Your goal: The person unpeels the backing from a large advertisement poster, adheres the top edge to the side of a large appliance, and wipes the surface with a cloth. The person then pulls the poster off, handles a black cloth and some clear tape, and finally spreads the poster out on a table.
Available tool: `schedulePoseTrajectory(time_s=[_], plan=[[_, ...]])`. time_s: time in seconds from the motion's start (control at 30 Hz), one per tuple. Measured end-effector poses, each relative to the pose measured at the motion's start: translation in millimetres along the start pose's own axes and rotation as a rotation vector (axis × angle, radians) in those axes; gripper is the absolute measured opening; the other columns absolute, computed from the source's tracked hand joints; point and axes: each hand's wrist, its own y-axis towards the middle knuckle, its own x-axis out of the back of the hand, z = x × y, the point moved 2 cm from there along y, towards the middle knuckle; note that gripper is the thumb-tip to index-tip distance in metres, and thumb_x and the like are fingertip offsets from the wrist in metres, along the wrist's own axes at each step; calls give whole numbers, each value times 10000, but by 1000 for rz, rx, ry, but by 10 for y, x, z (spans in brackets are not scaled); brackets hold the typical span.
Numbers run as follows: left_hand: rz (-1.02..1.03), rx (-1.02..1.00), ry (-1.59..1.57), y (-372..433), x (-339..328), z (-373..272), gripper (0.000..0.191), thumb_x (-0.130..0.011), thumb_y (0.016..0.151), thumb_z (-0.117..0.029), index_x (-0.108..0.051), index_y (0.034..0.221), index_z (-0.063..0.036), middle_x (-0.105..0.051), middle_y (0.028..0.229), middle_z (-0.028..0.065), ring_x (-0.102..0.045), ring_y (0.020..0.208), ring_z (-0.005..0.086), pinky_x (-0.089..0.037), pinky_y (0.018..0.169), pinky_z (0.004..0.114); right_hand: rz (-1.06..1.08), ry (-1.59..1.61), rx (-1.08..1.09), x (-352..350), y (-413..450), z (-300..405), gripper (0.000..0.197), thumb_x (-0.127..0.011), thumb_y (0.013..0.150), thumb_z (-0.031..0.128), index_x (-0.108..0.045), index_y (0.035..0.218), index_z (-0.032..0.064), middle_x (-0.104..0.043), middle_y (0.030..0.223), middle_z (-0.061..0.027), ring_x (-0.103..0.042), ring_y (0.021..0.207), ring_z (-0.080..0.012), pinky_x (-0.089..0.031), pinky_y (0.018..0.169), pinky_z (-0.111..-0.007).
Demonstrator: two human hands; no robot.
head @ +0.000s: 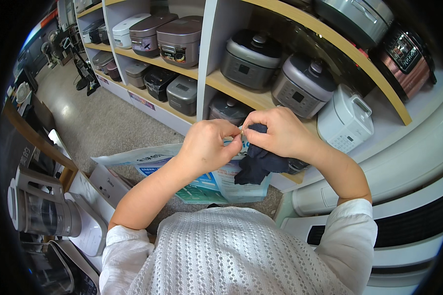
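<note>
My left hand (212, 143) and my right hand (277, 131) meet at the fingertips in front of me. Between them they pinch a tiny, pale yellowish item (241, 132), too small to name. A crumpled dark navy cloth (256, 164) is also in my right hand, hanging below its palm. Beneath both hands spreads a large printed plastic sheet (206, 184) in white, blue and green, bearing writing; my forearms and the cloth hide parts of it.
Shelves (240, 88) ahead carry several rice cookers and pressure cookers, among them a white cooker (345, 120) at the right. A blender (40, 206) stands at the left on a white counter, near a cardboard box (109, 186). White appliances (354, 188) line the right side.
</note>
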Motion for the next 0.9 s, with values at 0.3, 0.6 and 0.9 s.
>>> schedulePoseTrajectory(time_s=[0.3,0.6,0.9], plan=[[197,244,-349,-5,-64,129,133,-647,700,-101,-689,782,-4,-652,672,116,-625,605,157,-480,573,276,127,192,-63,-17,-21,-150,248,-579,733,231,-668,838,25,-615,699,-182,-594,660,-299,-466,642,-358],[304,339,-527,-38,-12,143,121,-626,719,-9,-696,814,18,-676,720,65,-595,674,77,-480,629,231,358,454,-156,-55,-6,-207,156,-560,806,129,-635,791,-7,-641,750,-39,-568,739,-106,-442,734,-250],[360,294,-468,-43,106,62,137,-601,705,37,-690,810,34,-670,756,72,-604,718,102,-476,668,239,391,737,-223,-111,-8,-179,193,-556,731,172,-656,719,8,-629,720,-34,-544,708,-97,-409,708,-216]])
